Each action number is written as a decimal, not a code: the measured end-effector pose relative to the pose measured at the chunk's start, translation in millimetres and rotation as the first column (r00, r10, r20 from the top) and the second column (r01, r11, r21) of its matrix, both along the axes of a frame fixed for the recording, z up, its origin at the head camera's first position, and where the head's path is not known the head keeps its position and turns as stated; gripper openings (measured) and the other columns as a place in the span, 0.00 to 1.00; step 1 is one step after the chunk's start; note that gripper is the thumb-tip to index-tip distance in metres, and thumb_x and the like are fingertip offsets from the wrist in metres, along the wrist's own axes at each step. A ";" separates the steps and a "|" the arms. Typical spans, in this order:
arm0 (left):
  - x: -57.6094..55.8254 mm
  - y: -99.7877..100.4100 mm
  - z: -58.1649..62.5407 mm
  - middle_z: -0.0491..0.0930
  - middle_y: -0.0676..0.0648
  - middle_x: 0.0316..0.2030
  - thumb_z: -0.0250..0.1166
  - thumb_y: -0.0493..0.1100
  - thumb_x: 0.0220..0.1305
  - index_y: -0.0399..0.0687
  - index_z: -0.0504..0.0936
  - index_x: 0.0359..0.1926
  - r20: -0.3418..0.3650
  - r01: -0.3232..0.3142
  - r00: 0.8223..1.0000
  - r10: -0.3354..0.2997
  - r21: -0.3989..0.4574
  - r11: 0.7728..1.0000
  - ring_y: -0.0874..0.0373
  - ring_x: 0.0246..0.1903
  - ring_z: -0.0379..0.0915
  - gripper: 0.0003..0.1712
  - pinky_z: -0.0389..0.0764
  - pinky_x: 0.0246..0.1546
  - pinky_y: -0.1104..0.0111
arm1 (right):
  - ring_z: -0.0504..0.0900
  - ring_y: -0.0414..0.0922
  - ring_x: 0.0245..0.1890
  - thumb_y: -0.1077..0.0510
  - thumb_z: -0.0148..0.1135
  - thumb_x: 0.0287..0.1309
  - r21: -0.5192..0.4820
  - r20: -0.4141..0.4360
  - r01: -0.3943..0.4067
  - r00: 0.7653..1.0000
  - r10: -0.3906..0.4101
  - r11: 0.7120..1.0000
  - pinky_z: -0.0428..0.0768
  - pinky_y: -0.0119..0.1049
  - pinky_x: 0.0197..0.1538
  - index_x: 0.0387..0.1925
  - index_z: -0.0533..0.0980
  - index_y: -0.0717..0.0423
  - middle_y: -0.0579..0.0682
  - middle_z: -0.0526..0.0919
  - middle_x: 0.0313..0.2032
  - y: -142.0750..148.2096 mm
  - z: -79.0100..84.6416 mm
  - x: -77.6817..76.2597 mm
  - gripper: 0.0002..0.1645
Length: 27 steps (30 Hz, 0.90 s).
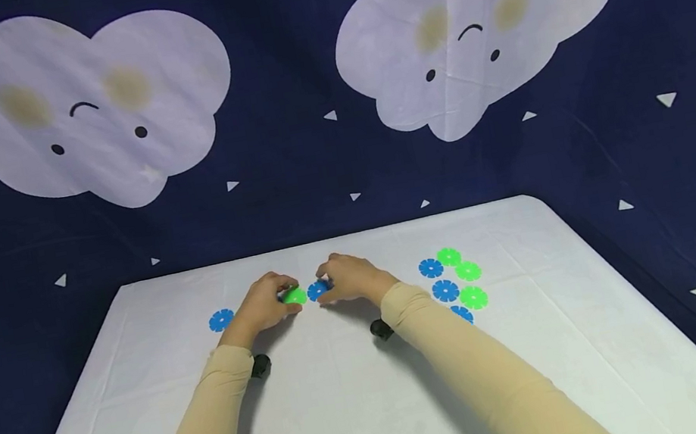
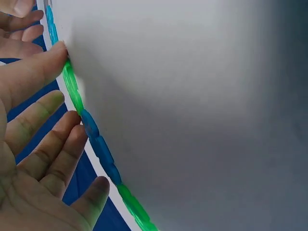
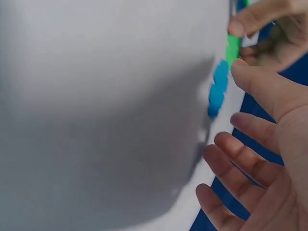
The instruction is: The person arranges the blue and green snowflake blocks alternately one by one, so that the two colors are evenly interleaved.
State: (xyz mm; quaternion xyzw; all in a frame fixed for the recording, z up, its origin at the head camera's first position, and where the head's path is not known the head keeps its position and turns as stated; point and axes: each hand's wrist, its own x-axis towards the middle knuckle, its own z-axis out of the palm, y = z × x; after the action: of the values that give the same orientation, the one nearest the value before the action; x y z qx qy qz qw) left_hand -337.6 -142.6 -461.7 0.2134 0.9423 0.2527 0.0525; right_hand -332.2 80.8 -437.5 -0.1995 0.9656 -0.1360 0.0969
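Note:
Slotted plastic discs lie in a row near the table's far edge. My left hand [image 1: 265, 301] holds a green slotted disc [image 1: 295, 297] by its rim, between thumb and fingers. Just to the right, my right hand [image 1: 352, 276] holds a blue slotted disc [image 1: 317, 290] by the rim, thumb on the near side. The two discs sit edge to edge, close together. Below the held green one in the left wrist view, another blue disc [image 2: 101, 147] and another green disc [image 2: 137, 207] continue the row; the left hand hides them in the head view.
A blue disc [image 1: 222, 320] lies left of my left hand. Several blue and green discs [image 1: 468, 271] are grouped at the right, one partly behind my right sleeve [image 1: 478, 372]. The white table [image 1: 340, 418] ends at a dark blue cloud-print cloth [image 1: 300, 179].

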 end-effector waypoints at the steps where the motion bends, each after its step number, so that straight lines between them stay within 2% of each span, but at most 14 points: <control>1: 1.0 0.4 0.5 0.82 0.35 0.60 0.79 0.42 0.64 0.37 0.84 0.63 -0.008 0.000 1.000 0.000 -0.006 1.000 0.36 0.62 0.79 0.29 0.80 0.67 0.45 | 0.83 0.48 0.60 0.41 0.75 0.66 -0.018 0.010 -0.002 1.000 0.003 1.000 0.83 0.47 0.67 0.70 0.79 0.51 0.53 0.83 0.60 4.3 1.5 -0.5 0.36; 7: 7.4 3.8 1.6 0.78 0.33 0.68 0.76 0.41 0.67 0.37 0.81 0.68 0.002 -0.025 1.000 0.025 -0.010 1.000 0.34 0.71 0.73 0.31 0.73 0.75 0.43 | 0.81 0.52 0.66 0.44 0.72 0.69 -0.114 0.084 -0.013 0.996 0.022 0.993 0.79 0.49 0.72 0.71 0.78 0.52 0.56 0.83 0.64 35.2 13.1 -2.5 0.34; 13: 13.6 10.8 1.2 0.76 0.34 0.72 0.74 0.41 0.69 0.39 0.78 0.71 0.031 -0.020 0.999 0.019 0.010 1.000 0.34 0.73 0.70 0.32 0.72 0.75 0.43 | 0.81 0.56 0.68 0.47 0.71 0.69 -0.180 0.117 0.012 0.993 0.009 0.983 0.78 0.51 0.73 0.70 0.78 0.57 0.60 0.83 0.66 74.7 20.3 -4.7 0.34; 18: 15.1 18.6 1.9 0.76 0.36 0.73 0.74 0.44 0.69 0.43 0.77 0.73 0.057 -0.019 0.998 0.019 0.002 1.000 0.34 0.74 0.70 0.34 0.73 0.75 0.42 | 0.82 0.58 0.67 0.48 0.71 0.69 -0.183 0.141 0.046 0.990 -0.020 0.982 0.81 0.53 0.71 0.69 0.78 0.59 0.63 0.82 0.66 110.0 22.5 -4.3 0.33; 22: 13.5 25.0 1.2 0.76 0.37 0.73 0.74 0.45 0.69 0.45 0.78 0.73 0.060 -0.005 0.998 0.006 -0.009 1.000 0.34 0.74 0.70 0.34 0.72 0.75 0.42 | 0.82 0.58 0.67 0.50 0.72 0.69 -0.194 0.154 0.041 0.988 -0.011 0.980 0.82 0.53 0.69 0.68 0.79 0.59 0.60 0.83 0.66 132.3 24.8 3.0 0.32; 27: 10.1 31.5 -0.1 0.75 0.38 0.74 0.74 0.46 0.70 0.46 0.79 0.73 0.063 0.009 0.998 -0.008 -0.022 1.000 0.34 0.76 0.68 0.33 0.68 0.78 0.42 | 0.83 0.57 0.66 0.53 0.75 0.66 -0.197 0.198 0.027 0.980 0.012 0.980 0.83 0.51 0.68 0.67 0.80 0.58 0.56 0.85 0.65 150.8 28.2 23.9 0.31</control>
State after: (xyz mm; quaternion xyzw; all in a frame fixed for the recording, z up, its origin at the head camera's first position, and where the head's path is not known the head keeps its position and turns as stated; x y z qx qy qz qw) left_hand -327.5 -111.1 -461.8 0.2089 0.9420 0.2483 0.0856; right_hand -308.3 231.6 -409.3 -0.1900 0.9335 -0.2511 0.1715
